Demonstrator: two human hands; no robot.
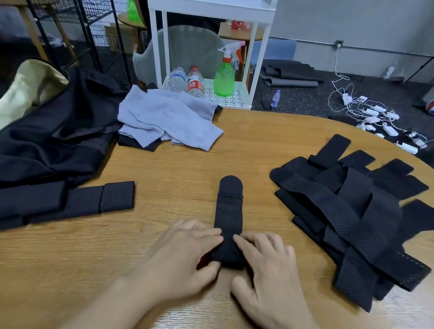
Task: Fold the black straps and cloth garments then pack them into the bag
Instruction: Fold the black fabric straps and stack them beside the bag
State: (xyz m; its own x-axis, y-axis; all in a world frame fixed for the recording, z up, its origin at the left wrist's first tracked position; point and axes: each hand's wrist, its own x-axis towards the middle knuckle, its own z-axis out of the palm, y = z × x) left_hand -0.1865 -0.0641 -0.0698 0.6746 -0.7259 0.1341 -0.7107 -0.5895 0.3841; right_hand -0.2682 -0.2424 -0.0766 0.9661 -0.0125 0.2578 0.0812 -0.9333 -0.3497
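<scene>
Head view: one black strap (228,218) lay lengthwise mid-tabletop (183,171). Left hand (188,257) and right hand (266,270) pinched its near end, fingers (214,237) seemingly curled on the rolled part; blur hid detail. Best to keep edges square and roll tight. Folded straps (61,202) sat left, just beside the black bag (54,135); unfolded pile (351,211) right; grey garment (167,117) behind, nothing blocking.
</scene>
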